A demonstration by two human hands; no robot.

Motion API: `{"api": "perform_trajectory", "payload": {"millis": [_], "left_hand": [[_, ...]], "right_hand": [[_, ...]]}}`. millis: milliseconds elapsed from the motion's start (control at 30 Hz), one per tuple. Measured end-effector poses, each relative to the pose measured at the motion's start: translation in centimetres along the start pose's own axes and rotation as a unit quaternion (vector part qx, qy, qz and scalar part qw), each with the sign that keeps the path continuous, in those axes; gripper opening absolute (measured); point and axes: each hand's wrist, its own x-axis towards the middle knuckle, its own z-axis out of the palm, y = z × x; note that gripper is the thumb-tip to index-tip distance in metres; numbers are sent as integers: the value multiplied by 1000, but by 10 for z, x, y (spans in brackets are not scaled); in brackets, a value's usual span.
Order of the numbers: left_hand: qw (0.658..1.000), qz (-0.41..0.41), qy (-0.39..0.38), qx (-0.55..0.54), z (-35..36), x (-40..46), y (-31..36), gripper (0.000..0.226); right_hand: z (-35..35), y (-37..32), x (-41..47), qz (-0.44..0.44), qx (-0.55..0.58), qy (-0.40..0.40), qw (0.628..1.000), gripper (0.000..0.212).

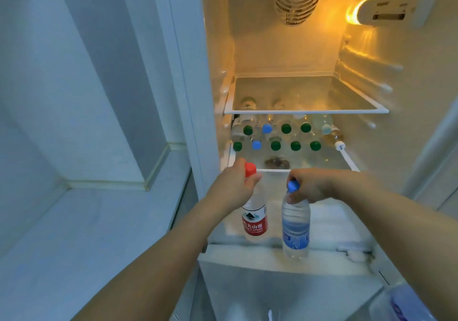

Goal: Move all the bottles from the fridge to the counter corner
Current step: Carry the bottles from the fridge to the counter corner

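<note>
1. The left hand (pixel 233 184) curls round the neck of a red-capped bottle (pixel 254 217), just under the cap; the bottle hangs upright in front of the open fridge (pixel 285 55). Gripping at the neck probably lets one hand carry a full bottle without squeezing its soft wall.
2. The right hand (pixel 312 186) pinches a blue-capped bottle (pixel 295 229) at the neck in the same way, fingers wrapped below the cap; it too hangs upright, just beside the red-capped one and apart from it. One bottle per hand halves the trips, by this reading.
3. Both held bottles are level with the fridge's lowest visible ledge and appear clear of any shelf, so the step in hand is judged to be the carry-out.
4. The counter (pixel 74 221) lies to the left of the fridge; its corner (pixel 67 186), where the walls meet, holds no bottles in view.
5. Count on the middle shelf (pixel 349 164): seven green caps (pixel 275 145), two blue caps (pixel 256 145), and one white-capped bottle (pixel 334 138) lying tilted at the right. Further bottles behind may be hidden.
6. The upper glass shelf (pixel 307 110) appears bare; shapes seen through it belong to bottles below.
7. Held bottles: two. Most of the task remains.
</note>
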Motion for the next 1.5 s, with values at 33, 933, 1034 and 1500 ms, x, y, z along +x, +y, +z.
{"api": "perform_trajectory", "payload": {"millis": [33,933,1034,1500], "left_hand": [[1000,-14,2,1,-1,-13,-5,28],[841,-446,299,62,-103,-464,-64,32],[810,-482,329,56,-110,-542,-54,32],[688,-579,435,46,-106,-872,15,34]], "right_hand": [[6,-6,-1,-11,-10,-10,1000,40],[197,-313,-169,-499,-171,-177,831,32],[233,-348,-227,-544,-183,-183,798,32],[390,-423,-527,-666,-220,-212,680,32]]}}
